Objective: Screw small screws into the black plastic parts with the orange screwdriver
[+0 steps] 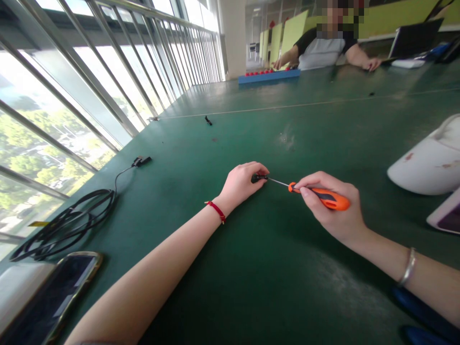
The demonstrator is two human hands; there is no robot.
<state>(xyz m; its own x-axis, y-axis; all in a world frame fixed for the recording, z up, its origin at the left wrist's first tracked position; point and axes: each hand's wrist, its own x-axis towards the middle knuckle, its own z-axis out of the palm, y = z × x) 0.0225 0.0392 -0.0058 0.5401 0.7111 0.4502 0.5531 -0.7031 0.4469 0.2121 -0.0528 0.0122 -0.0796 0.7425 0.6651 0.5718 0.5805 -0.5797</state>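
In the head view, my left hand [243, 180] rests on the green table [273, 268], its thumb and fingers closed on a small black part [258, 178] whose kind I cannot make out. Fingers hide much of that part. My right hand [336, 206] grips an orange and black screwdriver [334, 199] by its handle. The thin metal shaft points left, and its tip meets the black part or lies right beside it.
Coiled black cable [72, 223] and a phone [53, 297] lie at left. A white container [427, 163] stands at right. Farther off are a small black piece [208, 120], a blue rack [269, 76] with red pieces, and another person [321, 50]. A metal railing [158, 52] borders the left.
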